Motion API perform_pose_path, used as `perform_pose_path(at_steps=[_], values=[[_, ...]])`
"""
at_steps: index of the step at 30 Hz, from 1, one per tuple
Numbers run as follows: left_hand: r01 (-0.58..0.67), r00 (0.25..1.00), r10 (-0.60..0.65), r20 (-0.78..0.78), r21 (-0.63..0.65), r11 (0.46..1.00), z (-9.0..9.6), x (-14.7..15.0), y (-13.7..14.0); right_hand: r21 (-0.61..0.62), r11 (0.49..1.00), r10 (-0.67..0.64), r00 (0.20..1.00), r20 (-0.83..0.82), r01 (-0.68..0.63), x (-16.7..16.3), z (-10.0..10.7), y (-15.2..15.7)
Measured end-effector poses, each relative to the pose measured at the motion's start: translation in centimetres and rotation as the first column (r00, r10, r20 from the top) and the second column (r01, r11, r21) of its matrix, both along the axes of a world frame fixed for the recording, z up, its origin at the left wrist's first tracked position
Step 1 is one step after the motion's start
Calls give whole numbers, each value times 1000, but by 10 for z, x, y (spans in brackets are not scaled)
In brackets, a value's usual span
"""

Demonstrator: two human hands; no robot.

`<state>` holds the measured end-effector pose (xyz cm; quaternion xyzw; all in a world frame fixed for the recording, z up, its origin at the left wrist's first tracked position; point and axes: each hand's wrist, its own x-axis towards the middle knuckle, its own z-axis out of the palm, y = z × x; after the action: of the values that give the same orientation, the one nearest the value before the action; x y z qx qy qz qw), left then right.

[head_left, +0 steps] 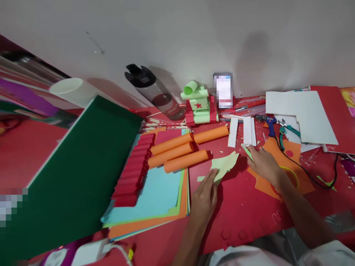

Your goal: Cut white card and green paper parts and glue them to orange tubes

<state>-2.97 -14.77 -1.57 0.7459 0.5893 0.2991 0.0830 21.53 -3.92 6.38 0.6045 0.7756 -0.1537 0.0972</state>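
Observation:
My left hand point(205, 192) holds a torn-edged piece of pale green paper point(226, 164) by its near left edge, its fingers over the sheet. To the right, my right hand point(263, 164) is closed around a slim light-green and white piece point(246, 150), whose kind I cannot make out. Orange paper sheets point(295, 153) lie beneath and beside that hand. Several orange paper tubes point(185, 161) rest left of the pale green paper. Behind them stands a light-green and red paper model point(201, 107) with a red star. White strips point(249, 131) lie beyond my right hand.
A blue glue gun point(271, 125) with a black cord and green-handled pliers point(291, 130) lie at the right. A bottle point(161, 96) and a phone point(223, 90) stand by the wall. At left are red corrugated paper point(134, 171), coloured sheets point(161, 195) and a green board point(74, 177).

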Motion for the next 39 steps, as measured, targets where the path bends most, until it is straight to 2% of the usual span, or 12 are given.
perform_pose_path(at_steps=[3, 7, 11, 14, 20, 25, 28, 32, 34, 36, 39], values=[[32, 999, -32, 9, 19, 999, 1, 1, 1, -24, 998, -60, 990, -127, 57, 7, 3, 5], [108, 994, -107, -22, 37, 993, -2, 3, 2, -42, 989, -147, 909, -390, 142, 17, 8, 9], [155, 984, -151, -91, 30, 988, -3, 8, 2, -4, 991, -121, 853, -508, 137, 21, 12, 10], [163, 978, -162, -128, 4, 987, -1, 13, 1, 22, 994, -85, 884, -460, 108, 17, 11, 10], [182, 968, -182, -175, -17, 983, 5, 15, 2, -26, 996, -84, 987, -136, 82, 4, 10, 9], [191, 964, -188, -185, -4, 982, 9, 14, 4, -36, 999, -19, 999, -47, 17, -4, 13, 10], [189, 965, -185, -185, 3, 982, 12, 15, 4, -11, 999, -33, 999, -5, 33, -7, 10, 12], [180, 965, -180, -188, -21, 984, 15, 16, 4, 99, 994, -60, 993, 102, 50, -3, -1, 12], [174, 966, -178, -185, -34, 984, 16, 16, 3, 196, 980, -35, 996, 87, 17, 1, -8, 10], [175, 965, -180, -190, -42, 984, 16, 17, 3, 262, 965, -27, 1000, 4, 25, 6, -12, 8], [183, 964, -187, -188, -37, 982, 22, 17, 1, 259, 961, -52, 981, -184, 99, 8, -14, 6]])
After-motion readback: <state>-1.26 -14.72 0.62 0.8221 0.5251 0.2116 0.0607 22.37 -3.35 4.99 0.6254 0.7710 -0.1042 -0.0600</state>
